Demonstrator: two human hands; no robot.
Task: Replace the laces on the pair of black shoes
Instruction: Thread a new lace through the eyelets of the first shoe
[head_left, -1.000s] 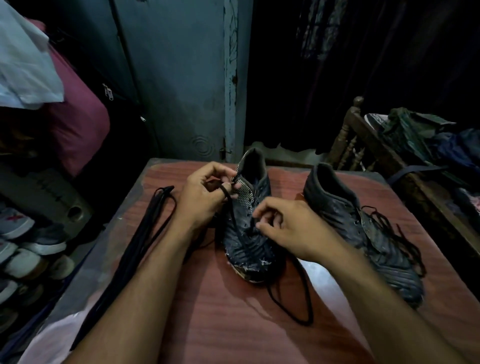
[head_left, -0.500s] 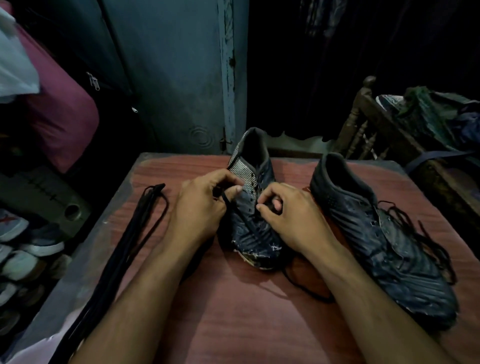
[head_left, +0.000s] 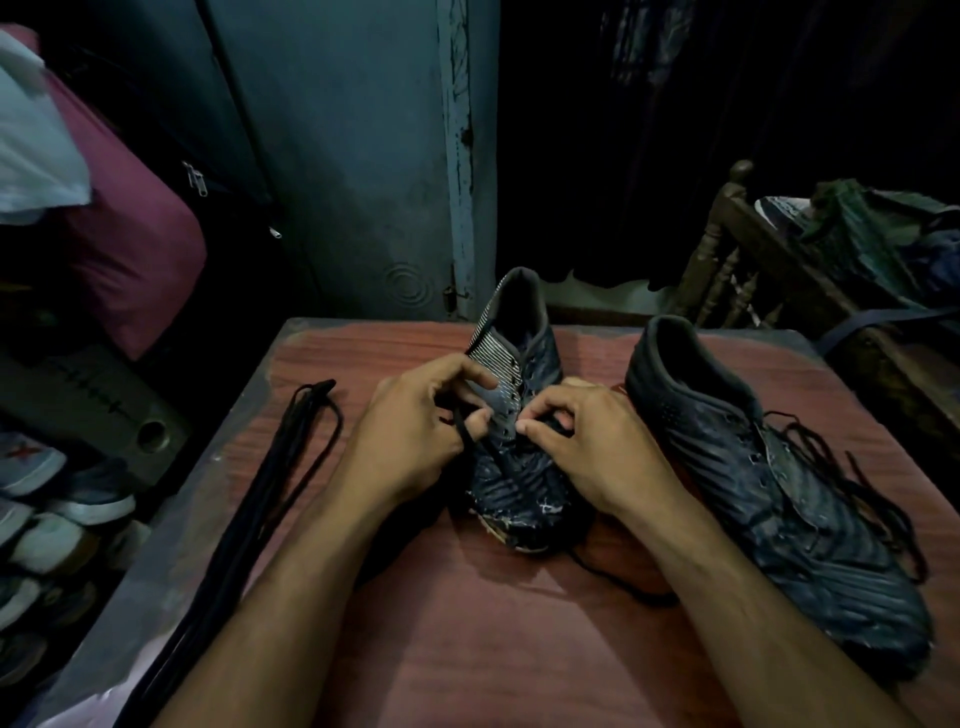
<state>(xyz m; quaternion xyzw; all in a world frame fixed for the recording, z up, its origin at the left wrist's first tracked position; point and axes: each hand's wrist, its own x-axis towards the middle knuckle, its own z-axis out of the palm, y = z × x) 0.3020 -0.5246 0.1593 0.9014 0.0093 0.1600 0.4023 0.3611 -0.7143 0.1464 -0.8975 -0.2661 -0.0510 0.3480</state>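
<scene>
No brand or lettering could be read on either shoe; the light was too dim and the uppers too scuffed. The nearer black shoe (head_left: 511, 457) stood mid-table with its toe toward the person and its heel toward the blue door (head_left: 363, 156). The left hand (head_left: 410, 447) pinched a black lace (head_left: 480, 447) between thumb and curled fingers, beside the striped eyelet band. The right hand (head_left: 592, 447) had its fingers curled down over the tongue area, pinching at the eyelets; what lay under the fingertips I could not make out. The second black shoe (head_left: 769, 488) lay well to the right, its loose laces (head_left: 852, 478) spilling toward the table's right edge. A bundle of spare black laces (head_left: 260, 499) ran along the left edge of the reddish wooden table (head_left: 493, 649), and bare tabletop stretched between the forearms. Shoes (head_left: 47, 499) were stacked on the floor left of the table, a wooden chair (head_left: 727, 270) to the right.
</scene>
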